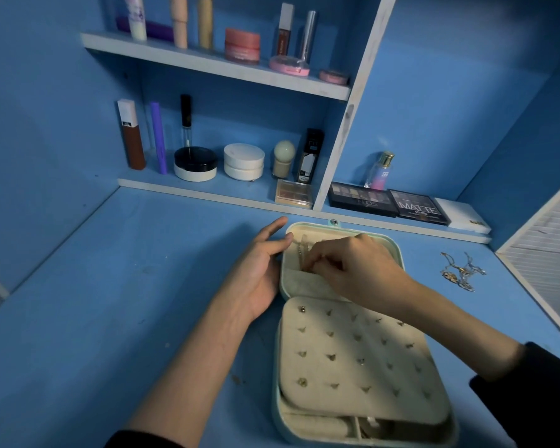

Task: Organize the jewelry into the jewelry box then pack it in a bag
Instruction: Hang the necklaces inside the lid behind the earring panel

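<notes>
Mint jewelry box point(276, 376): R hand point(353, 270) pinches chain point(299, 252), L hand point(259, 270) touches it.

"NUDES" palette point(362, 199), "MATTE" palette point(418, 207)

Right hand point(356, 266) on necklace point(299, 253) in box point(276, 376)

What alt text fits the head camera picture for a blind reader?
A person's right hand pinches a thin chain in the lid of an open pale green jewelry box on a blue desk, the left hand resting open against its side. Tangled necklaces lie to the right; cosmetics line the shelves behind.
</notes>
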Demonstrator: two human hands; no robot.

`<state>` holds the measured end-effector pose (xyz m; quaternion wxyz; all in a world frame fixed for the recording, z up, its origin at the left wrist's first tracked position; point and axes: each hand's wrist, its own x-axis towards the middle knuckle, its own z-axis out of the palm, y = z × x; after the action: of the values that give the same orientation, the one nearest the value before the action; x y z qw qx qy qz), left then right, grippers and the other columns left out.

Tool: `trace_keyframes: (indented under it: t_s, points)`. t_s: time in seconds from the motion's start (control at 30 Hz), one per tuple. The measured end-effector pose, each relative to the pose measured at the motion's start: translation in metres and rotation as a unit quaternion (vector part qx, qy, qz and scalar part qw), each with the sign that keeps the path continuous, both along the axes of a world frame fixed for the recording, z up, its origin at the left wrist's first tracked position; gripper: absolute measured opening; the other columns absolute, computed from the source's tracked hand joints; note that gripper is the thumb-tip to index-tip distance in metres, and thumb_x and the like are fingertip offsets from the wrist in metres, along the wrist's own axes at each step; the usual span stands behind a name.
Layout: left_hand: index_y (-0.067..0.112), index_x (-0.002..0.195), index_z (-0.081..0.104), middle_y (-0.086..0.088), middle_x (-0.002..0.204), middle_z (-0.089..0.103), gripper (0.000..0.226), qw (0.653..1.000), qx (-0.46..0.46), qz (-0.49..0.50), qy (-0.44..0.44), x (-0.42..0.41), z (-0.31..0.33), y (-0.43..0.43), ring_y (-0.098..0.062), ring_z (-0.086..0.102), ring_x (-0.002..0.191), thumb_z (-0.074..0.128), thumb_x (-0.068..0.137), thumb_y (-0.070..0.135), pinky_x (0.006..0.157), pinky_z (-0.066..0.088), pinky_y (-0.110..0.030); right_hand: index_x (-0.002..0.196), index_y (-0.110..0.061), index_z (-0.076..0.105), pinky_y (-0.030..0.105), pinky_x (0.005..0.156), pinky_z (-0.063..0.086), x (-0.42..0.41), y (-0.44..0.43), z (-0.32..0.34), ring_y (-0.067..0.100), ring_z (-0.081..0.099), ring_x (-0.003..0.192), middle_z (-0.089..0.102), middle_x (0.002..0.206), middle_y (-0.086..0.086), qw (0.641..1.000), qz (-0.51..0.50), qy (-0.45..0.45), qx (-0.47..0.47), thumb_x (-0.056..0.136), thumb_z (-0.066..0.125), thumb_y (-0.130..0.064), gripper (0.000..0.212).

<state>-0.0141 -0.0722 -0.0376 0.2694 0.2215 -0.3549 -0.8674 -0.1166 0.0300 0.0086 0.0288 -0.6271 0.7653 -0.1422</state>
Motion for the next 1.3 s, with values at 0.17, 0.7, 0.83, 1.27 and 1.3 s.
trace_keyframes:
  t_s: [0.17,0.7,0.83,1.27,1.3]
  points:
    - [0.02,0.131,0.052,-0.008,0.097,0.065,0.042,1.0,-0.002,0.0,-0.004,0.001,0.0,0.0,-0.019,0.06,0.086,0.049,0.093,0.003,0.077,0.051,-0.033,0.09,-0.03,0.069,0.03,0.066,0.044,-0.002,0.002,0.0,0.008,0.044,0.059,0.054,0.065,-0.016,1.0,0.01,-0.016,0.004,0.086,0.05,-0.012,0.027]
    - [0.021,0.133,0.051,-0.008,0.098,0.065,0.042,1.0,-0.001,-0.008,-0.002,-0.002,-0.003,-0.001,-0.02,0.06,0.09,0.047,0.094,0.005,0.073,0.049,-0.034,0.082,-0.024,0.064,0.008,0.056,0.037,-0.084,0.041,0.028,0.006,0.05,0.06,0.055,0.065,-0.014,0.988,-0.123,-0.047,-0.076,0.086,0.058,-0.008,0.017]
    - [0.02,0.133,0.051,-0.008,0.102,0.067,0.042,1.0,0.006,-0.003,-0.001,-0.002,-0.003,-0.001,-0.022,0.061,0.095,0.046,0.094,0.004,0.08,0.048,-0.038,0.076,-0.026,0.064,0.018,0.06,0.04,-0.14,0.057,0.026,0.015,0.053,0.07,0.058,0.072,-0.009,0.975,-0.213,0.005,0.06,0.084,0.062,-0.015,0.014]
    - [0.019,0.134,0.049,-0.005,0.097,0.069,0.043,1.0,0.002,0.0,-0.007,-0.002,0.0,0.001,-0.021,0.063,0.09,0.045,0.094,0.004,0.073,0.048,-0.036,0.083,-0.011,0.074,0.036,0.072,0.051,-0.182,0.079,-0.009,0.024,0.062,0.082,0.07,0.087,0.007,0.939,-0.288,0.024,0.187,0.074,0.073,-0.034,0.025]
    - [0.019,0.134,0.049,-0.005,0.096,0.069,0.043,1.0,0.003,0.0,-0.007,-0.002,0.0,0.001,-0.021,0.063,0.09,0.045,0.094,0.004,0.073,0.048,-0.036,0.083,-0.011,0.074,0.035,0.072,0.051,-0.182,0.08,-0.01,0.023,0.061,0.081,0.07,0.086,0.006,0.939,-0.291,0.02,0.183,0.075,0.073,-0.034,0.024]
